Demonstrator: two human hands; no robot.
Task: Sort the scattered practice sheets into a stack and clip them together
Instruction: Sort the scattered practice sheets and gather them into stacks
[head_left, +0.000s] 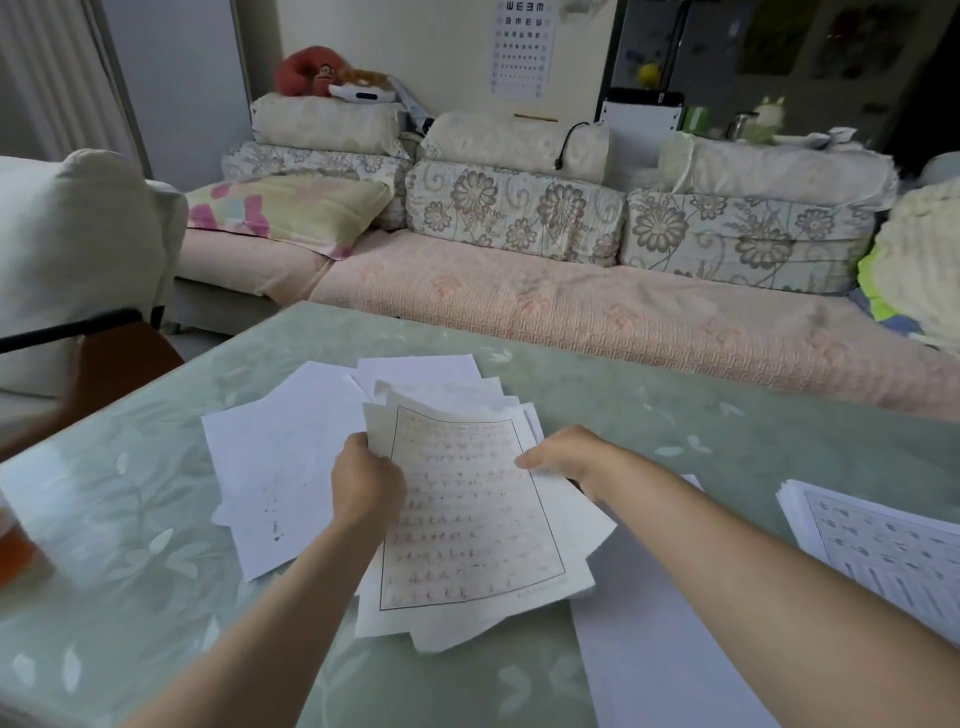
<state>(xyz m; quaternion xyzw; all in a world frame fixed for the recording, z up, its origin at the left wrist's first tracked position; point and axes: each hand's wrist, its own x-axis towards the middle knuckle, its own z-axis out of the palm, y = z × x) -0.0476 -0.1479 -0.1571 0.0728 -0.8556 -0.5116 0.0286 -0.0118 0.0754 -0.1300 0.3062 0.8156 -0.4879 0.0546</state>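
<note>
A loose bundle of practice sheets (472, 519) is lifted a little off the green table, its top sheet showing a framed grid of faint red characters. My left hand (366, 480) grips the bundle's left edge. My right hand (563, 454) pinches its right edge, thumb on top. Under and behind the bundle lie more white sheets (275, 467), fanned out and overlapping, some blank side up. No clip is visible.
A neat stack of printed sheets (878, 540) sits at the table's right edge, with a blank white pile (654, 639) beside it. An orange object (18, 545) stands at the left edge. A sofa (571, 306) runs behind the green table (130, 519).
</note>
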